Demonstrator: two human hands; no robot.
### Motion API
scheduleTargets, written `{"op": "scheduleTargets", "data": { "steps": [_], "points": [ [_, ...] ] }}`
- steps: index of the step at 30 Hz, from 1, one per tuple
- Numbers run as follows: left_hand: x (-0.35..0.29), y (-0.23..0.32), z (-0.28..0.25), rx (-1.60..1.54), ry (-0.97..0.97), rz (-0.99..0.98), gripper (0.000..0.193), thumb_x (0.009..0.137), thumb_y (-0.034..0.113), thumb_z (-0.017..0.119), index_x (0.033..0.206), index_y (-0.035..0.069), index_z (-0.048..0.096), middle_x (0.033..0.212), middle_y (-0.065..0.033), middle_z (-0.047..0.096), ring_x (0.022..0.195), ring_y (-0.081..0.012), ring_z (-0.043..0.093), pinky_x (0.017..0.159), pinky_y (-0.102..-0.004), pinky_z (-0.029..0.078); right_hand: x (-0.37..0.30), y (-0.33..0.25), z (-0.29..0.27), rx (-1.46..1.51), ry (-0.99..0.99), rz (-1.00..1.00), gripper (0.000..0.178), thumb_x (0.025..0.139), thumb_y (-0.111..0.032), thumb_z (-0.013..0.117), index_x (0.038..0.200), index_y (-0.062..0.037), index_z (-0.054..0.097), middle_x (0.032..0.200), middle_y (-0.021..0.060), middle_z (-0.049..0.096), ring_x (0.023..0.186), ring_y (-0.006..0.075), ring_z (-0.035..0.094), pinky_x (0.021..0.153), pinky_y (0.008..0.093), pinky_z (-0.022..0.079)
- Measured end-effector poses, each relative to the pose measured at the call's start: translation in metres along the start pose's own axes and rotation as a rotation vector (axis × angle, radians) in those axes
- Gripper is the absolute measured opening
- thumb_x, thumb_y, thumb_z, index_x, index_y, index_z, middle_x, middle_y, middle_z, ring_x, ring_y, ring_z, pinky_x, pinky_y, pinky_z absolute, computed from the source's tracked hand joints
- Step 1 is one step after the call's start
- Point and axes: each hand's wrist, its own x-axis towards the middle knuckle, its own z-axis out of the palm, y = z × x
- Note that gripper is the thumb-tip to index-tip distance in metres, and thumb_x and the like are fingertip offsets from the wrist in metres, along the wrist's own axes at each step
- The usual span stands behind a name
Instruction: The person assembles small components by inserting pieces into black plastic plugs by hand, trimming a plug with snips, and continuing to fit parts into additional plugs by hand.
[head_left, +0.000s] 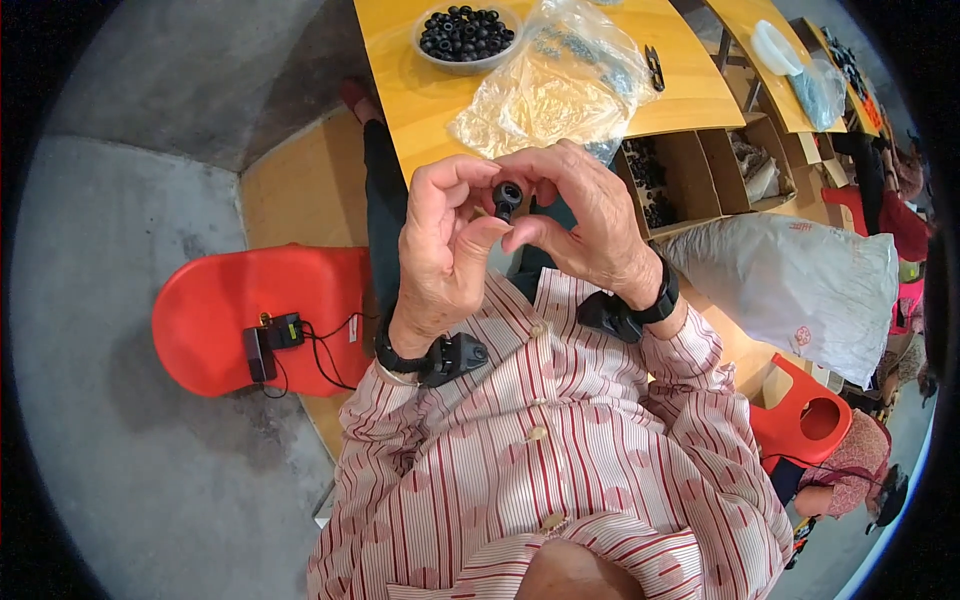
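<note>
Between my two hands, above my lap and close to the table's near edge, is a small black ring-ended part [508,198]. Its round end with a hole faces up. My left hand [443,240] is closed, its thumb and fingertips at the part's left side. From the other side, my right hand [590,215] pinches it with thumb and curled fingers. The lower end of the part is partly hidden by the thumbs. Beyond my hands, a clear plastic bag [545,100] with small grey-blue pieces lies on the yellow table [400,95].
A clear bowl [465,66] of black round parts and black snips [654,68] are on the table. Cardboard boxes [690,180] with black pieces stand below right, beside a large white sack [795,285]. A red stool [215,320] with electronic devices stands left. Other people sit far right.
</note>
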Motion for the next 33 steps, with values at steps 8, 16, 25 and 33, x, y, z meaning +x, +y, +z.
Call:
{"op": "scheduleTargets", "data": {
  "steps": [8, 16, 25, 33],
  "points": [
    [0.002, -0.007, 0.005, -0.058, 0.006, 0.136, 0.035, 0.090, 0.011, 0.056, 0.115, -0.002, 0.037, 0.109, -0.0108, 0.052, 0.089, -0.0126, 0.051, 0.080, -0.0238, 0.043, -0.003, -0.008, 0.003, 0.068, 0.004, 0.079, 0.070, 0.070, -0.051, 0.065, 0.116, -0.0005, 0.051, 0.086, 0.0102, 0.055, 0.071, 0.0240, 0.053, 0.066, 0.0333, 0.045],
    [-0.003, -0.008, 0.002, 0.128, 0.039, 0.053, 0.033, 0.085, 0.003, 0.057, 0.114, -0.002, 0.041, 0.111, -0.0081, 0.049, 0.098, -0.0127, 0.050, 0.083, -0.0230, 0.041, 0.000, -0.010, 0.005, -0.045, 0.021, -0.003, 0.057, 0.078, -0.037, 0.065, 0.116, 0.0021, 0.050, 0.088, 0.0128, 0.055, 0.076, 0.0279, 0.053, 0.068, 0.0359, 0.045],
    [0.002, -0.011, 0.007, 0.224, 0.110, 0.155, 0.023, 0.085, 0.000, 0.055, 0.107, -0.001, 0.047, 0.098, -0.0057, 0.052, 0.074, -0.0103, 0.049, 0.066, -0.0215, 0.044, -0.002, -0.008, 0.010, -0.073, 0.055, 0.011, 0.054, 0.079, -0.033, 0.065, 0.118, 0.0009, 0.050, 0.084, 0.0104, 0.054, 0.072, 0.0240, 0.052, 0.065, 0.0317, 0.044],
    [0.004, -0.010, 0.008, 0.206, 0.105, 0.159, 0.025, 0.082, -0.006, 0.054, 0.105, 0.000, 0.048, 0.099, -0.0065, 0.051, 0.073, -0.0108, 0.049, 0.067, -0.0214, 0.044, -0.002, -0.010, 0.010, -0.063, 0.047, 0.023, 0.050, 0.081, -0.031, 0.064, 0.117, 0.0013, 0.050, 0.085, 0.0115, 0.054, 0.074, 0.0261, 0.053, 0.067, 0.0329, 0.044]
  ]
}}
